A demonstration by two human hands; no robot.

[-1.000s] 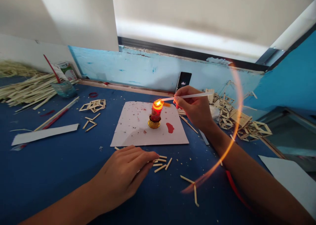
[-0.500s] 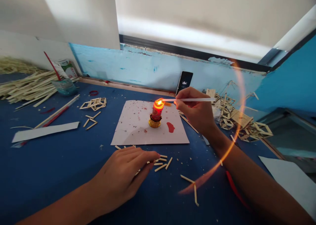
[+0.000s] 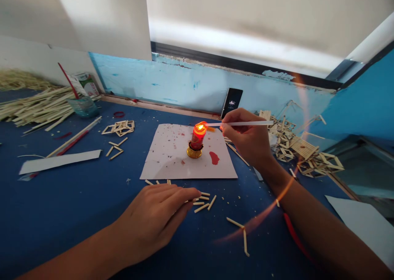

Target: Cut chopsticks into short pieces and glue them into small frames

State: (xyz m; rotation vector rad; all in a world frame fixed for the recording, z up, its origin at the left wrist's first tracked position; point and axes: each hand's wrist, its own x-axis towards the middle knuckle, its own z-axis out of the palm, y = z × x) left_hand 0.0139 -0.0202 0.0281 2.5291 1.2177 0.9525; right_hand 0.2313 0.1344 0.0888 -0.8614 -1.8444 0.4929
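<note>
A lit red candle (image 3: 198, 137) stands upright in a gold-coloured holder (image 3: 194, 151) on a white sheet (image 3: 166, 162) spotted with wax. My right hand (image 3: 246, 136) pinches a translucent white glue stick (image 3: 249, 123), held almost level. The glue stick's far end is at the candle flame (image 3: 201, 127). In front of the sheet, my left hand (image 3: 163, 214) is low over short wooden sticks (image 3: 201, 208), its thumb and forefinger close together. Whatever sits between those fingertips is mostly hidden. Two joined sticks (image 3: 244, 230) lie to the right of that hand.
Small stick frames (image 3: 120, 128) lie at left, more stick structures (image 3: 295, 144) at right. Behind are a phone (image 3: 231, 103) leaning on the wall, a glass jar (image 3: 82, 107) and a pile of long strips (image 3: 40, 108). A white strip (image 3: 60, 161) lies at left.
The whole view has shifted slightly. My right hand still holds the glue stick at the flame, and my left hand stays over the short sticks.
</note>
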